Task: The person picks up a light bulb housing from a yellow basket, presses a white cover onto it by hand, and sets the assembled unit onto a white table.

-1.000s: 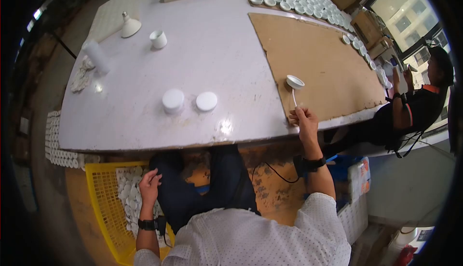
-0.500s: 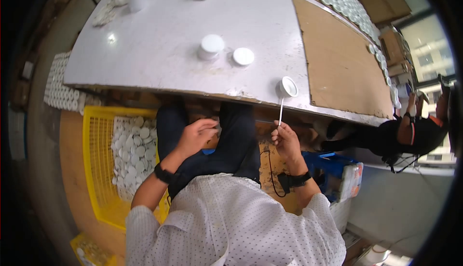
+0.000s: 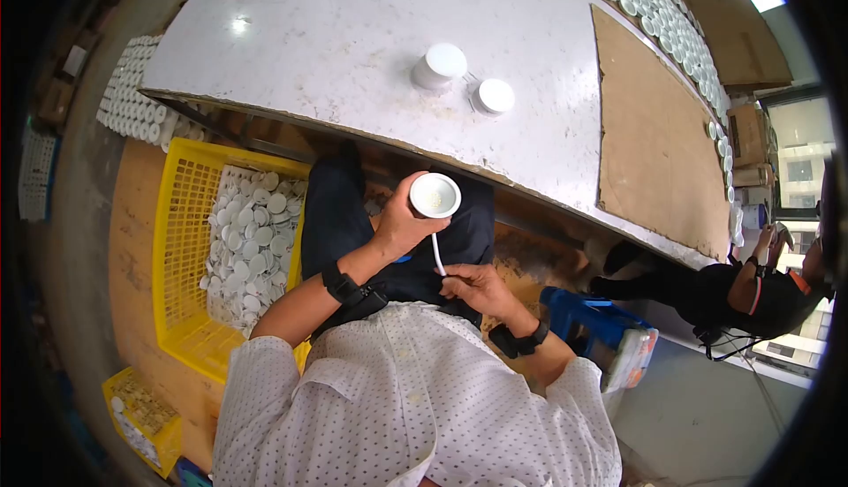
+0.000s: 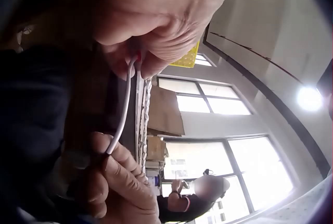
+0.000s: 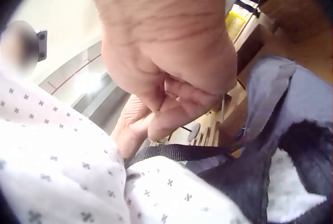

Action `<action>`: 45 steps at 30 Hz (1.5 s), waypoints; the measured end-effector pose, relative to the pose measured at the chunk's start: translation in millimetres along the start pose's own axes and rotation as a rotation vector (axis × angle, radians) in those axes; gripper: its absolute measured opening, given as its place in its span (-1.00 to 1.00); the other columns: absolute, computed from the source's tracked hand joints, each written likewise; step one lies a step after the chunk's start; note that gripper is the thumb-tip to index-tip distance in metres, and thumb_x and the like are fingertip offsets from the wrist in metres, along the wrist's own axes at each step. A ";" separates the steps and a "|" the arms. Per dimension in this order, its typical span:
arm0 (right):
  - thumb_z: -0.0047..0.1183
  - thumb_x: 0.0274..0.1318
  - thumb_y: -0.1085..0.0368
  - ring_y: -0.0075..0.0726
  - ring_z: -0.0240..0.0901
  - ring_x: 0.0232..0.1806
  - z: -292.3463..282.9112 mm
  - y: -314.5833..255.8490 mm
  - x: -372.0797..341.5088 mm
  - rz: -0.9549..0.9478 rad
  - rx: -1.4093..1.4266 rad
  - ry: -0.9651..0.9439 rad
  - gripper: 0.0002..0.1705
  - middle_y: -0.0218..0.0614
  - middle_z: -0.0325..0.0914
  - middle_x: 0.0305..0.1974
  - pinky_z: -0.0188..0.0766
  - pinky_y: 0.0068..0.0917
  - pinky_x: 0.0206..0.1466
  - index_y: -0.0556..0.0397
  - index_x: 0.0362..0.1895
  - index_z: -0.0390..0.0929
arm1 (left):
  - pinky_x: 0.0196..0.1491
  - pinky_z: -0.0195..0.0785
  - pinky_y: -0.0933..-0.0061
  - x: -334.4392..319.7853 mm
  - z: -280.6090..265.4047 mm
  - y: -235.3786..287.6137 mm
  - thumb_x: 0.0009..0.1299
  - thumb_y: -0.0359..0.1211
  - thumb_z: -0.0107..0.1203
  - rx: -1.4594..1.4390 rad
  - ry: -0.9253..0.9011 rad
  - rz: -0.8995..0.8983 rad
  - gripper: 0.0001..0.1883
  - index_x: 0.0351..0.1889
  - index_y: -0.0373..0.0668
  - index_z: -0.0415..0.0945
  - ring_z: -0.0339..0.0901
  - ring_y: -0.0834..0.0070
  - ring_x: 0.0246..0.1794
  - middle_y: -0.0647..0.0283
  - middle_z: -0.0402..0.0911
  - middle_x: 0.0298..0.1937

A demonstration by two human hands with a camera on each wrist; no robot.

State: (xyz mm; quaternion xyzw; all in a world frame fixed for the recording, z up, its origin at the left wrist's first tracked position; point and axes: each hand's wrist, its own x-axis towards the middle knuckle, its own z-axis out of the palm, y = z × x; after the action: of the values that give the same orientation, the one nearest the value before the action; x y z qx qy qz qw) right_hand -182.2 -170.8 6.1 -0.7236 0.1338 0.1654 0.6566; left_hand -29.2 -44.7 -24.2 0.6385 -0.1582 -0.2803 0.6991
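Observation:
A small round white lamp with a pale yellowish disc inside its rim is held above the lap, face up. My left hand grips its side with curled fingers. A white cable hangs from the lamp, and my right hand pinches its lower end between thumb and fingers. In the left wrist view the cable runs slightly bowed from the left hand down to the right hand. The right wrist view shows the right hand from its wrist side, fingers curled in.
Two white round pieces stand on the white table, left of a cardboard sheet. Rows of white cups line the far right. A yellow basket of white discs sits at left; a blue stool and another person are at right.
My right hand has brought the lamp by its cable from over the cardboard to above the lap. The left hand has come from beside the basket and now grips the lamp. The head view has tilted down.

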 end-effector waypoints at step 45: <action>0.01 0.05 0.39 -0.62 0.31 -0.62 -111.5 -60.7 120.3 -0.216 0.673 0.638 -0.94 -0.41 0.41 -0.58 0.29 -0.76 -0.57 0.05 -0.36 0.41 | 0.03 0.25 0.51 -18.9 -47.9 14.0 -0.01 -0.50 0.23 0.024 0.116 0.074 -0.35 0.08 -0.28 0.21 0.38 0.49 -0.03 0.20 0.42 -0.05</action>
State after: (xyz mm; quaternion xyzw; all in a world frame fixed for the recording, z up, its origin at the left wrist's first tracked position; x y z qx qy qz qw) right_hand -40.7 -272.6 20.5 -0.4952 0.2991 -0.1869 0.7940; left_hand -13.7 5.5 -14.3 0.6560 -0.1442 -0.2147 0.7091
